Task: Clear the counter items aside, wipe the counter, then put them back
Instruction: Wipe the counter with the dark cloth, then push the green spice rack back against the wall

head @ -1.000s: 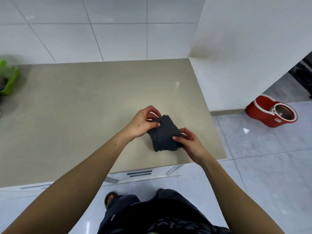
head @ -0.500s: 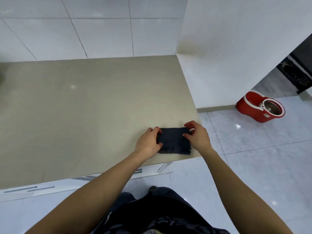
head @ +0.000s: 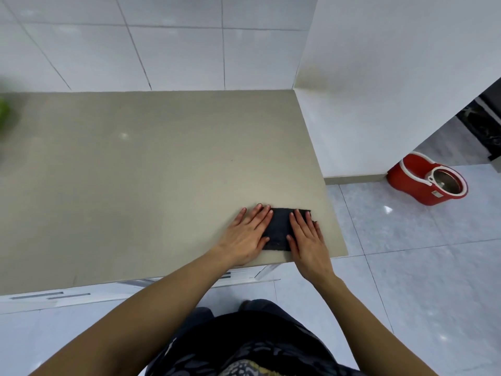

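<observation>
Hands flat on dark cloth

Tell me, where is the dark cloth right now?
In the head view the dark cloth lies flat on the beige counter, near its front right corner, pressed under the left hand and right hand.

1. Counter: smooth beige stone-like slab, low sheen, one small light reflection.
2. Cloth: dark grey fabric, matt, slightly fuzzy weave, frayed at right edge.
3. Wall tiles: white ceramic, glossy, thin grey grout lines.
4. Floor tiles: pale marbled, polished, bright highlights.
5. Mop bucket: glossy red plastic, white trim, shiny metal spinner basket.
</observation>
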`<action>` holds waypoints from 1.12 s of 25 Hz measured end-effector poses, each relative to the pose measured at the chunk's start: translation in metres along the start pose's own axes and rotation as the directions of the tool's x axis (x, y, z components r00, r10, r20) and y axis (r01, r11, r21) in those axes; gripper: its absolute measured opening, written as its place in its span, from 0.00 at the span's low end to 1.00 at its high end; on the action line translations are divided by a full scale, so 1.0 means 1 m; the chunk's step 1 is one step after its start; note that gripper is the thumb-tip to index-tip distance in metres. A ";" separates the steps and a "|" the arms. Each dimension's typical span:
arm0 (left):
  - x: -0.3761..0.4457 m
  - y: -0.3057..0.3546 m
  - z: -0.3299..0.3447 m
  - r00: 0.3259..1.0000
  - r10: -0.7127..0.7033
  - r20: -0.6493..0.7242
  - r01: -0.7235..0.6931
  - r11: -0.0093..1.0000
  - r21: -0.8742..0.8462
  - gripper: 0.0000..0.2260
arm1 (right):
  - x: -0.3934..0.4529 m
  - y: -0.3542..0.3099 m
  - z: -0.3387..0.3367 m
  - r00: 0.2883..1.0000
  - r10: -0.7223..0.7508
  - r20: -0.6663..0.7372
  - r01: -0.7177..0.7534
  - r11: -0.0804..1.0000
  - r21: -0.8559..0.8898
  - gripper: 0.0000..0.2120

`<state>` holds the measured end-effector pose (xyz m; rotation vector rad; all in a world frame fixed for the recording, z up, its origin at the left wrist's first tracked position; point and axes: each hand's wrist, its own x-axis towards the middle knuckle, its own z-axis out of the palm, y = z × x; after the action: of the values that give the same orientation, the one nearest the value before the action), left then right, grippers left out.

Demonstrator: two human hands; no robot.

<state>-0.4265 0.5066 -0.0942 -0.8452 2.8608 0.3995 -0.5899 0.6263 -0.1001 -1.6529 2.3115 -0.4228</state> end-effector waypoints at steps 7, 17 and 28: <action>-0.029 -0.097 -0.040 0.987 -0.082 -0.138 0.071 0.994 -0.084 0.27 | 0.051 -0.055 -0.003 0.990 -0.021 -0.142 0.044 0.986 0.160 0.19; -0.165 -0.387 -0.174 0.836 -0.434 -0.336 0.427 0.899 -0.098 0.21 | 0.210 -0.351 0.040 0.956 -0.279 -0.084 0.292 0.919 0.265 0.11; -0.284 -0.652 -0.270 0.553 -0.780 -0.293 0.663 0.625 -0.411 0.12 | 0.295 -0.600 0.119 0.973 -0.115 0.199 -0.004 0.857 0.516 0.04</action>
<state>0.1552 0.0480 0.0807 -2.3344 2.4519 0.5014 -0.1150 0.1521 0.0077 -1.4130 1.7814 -0.7503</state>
